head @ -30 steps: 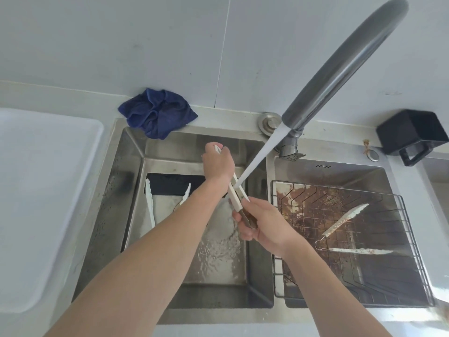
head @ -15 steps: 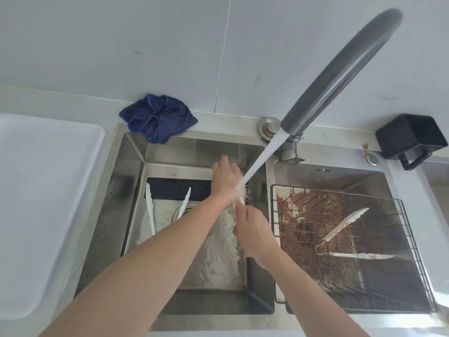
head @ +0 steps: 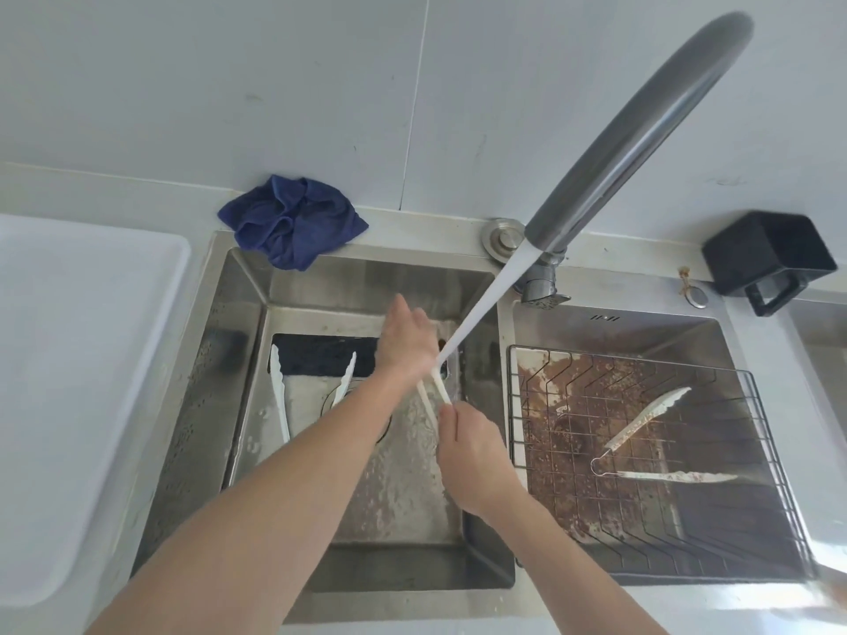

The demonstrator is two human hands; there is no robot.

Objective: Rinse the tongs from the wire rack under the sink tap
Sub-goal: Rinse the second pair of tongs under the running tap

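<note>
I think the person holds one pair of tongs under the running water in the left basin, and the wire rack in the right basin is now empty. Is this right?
Not quite. The head view shows the wire rack is not empty: one dirty pair of tongs lies on it. The rest holds: both hands, left hand and right hand, hold the held tongs under the water stream in the left basin.

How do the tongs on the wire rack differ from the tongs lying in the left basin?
The tongs on the wire rack are streaked with brown grime; the tongs in the left basin look clean white. The rack pair lies raised on the wire rack over the right basin; the basin pair rests on the wet sink floor. Both lie open in a V.
</note>
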